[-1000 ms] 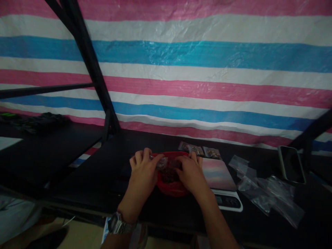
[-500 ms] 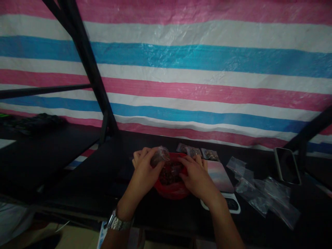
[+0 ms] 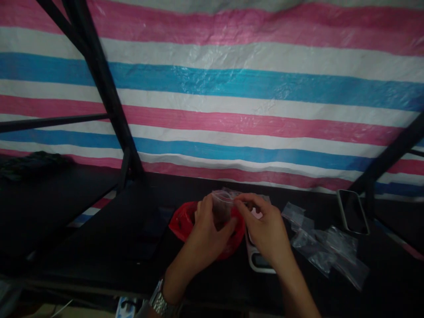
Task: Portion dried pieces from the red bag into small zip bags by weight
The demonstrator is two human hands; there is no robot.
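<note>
A small clear zip bag (image 3: pixel 222 204) stands upright, its open-looking mouth facing up; a darker content shows dimly in its lower part. My left hand (image 3: pixel 206 232) is closed around the bag's sides, a metal watch on the wrist. At the bag's upper right edge, the thumb and fingertips of my right hand (image 3: pixel 265 225) pinch the plastic. Under both hands lies a red plastic bag (image 3: pixel 183 223), its inside mostly hidden by my hands. A white digital scale (image 3: pixel 260 261) sits just right of it, partly covered by my right forearm and hand.
Several empty clear bags (image 3: pixel 326 247) lie spread on the black table (image 3: pixel 139 221) to the right. Beyond them a phone (image 3: pixel 353 213) rests near the frame post. A striped tarp (image 3: pixel 232 119) hangs behind. Dark metal posts (image 3: pixel 109 97) rise at left and right.
My right hand has come off the red bag and up to the clear zip bag's edge. My left hand has moved right with that bag, now held upright. The view has shifted slightly.
</note>
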